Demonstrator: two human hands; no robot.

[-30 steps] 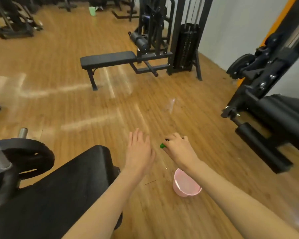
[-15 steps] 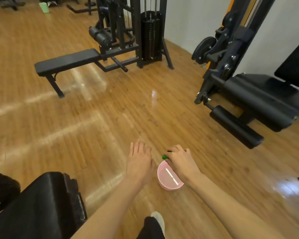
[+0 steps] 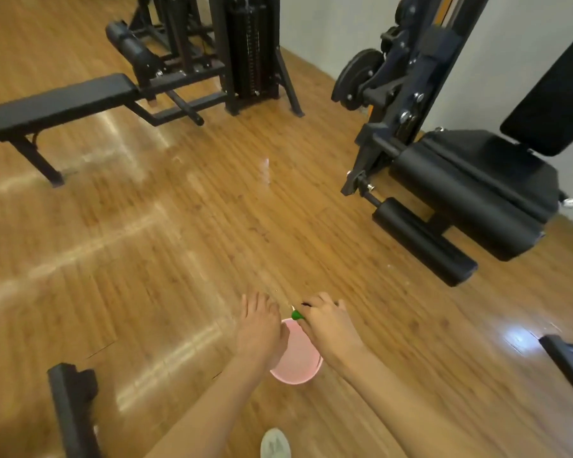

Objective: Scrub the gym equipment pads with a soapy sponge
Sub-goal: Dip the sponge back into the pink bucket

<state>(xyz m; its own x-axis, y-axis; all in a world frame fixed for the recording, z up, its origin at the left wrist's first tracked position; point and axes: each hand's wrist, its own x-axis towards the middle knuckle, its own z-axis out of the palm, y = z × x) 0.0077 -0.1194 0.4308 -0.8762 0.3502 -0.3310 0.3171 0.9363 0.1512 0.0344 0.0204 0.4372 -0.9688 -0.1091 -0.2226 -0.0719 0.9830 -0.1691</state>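
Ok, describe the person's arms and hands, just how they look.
Both arms are bare from the frame edge down, with no sleeves in view. The left hand and right hand wear no gloves, and no watch, ring or band shows at either wrist.

1. A glossy wooden floor (image 3: 119,259) fills the view and shows pale streaks of reflected light.
2. A black weight stack (image 3: 250,44) stands upright in its metal frame at the top, near the white wall (image 3: 315,24).
3. A black metal bar (image 3: 568,360) juts in from the right edge.
4. A light-coloured shoe (image 3: 275,444) shows at the bottom edge.
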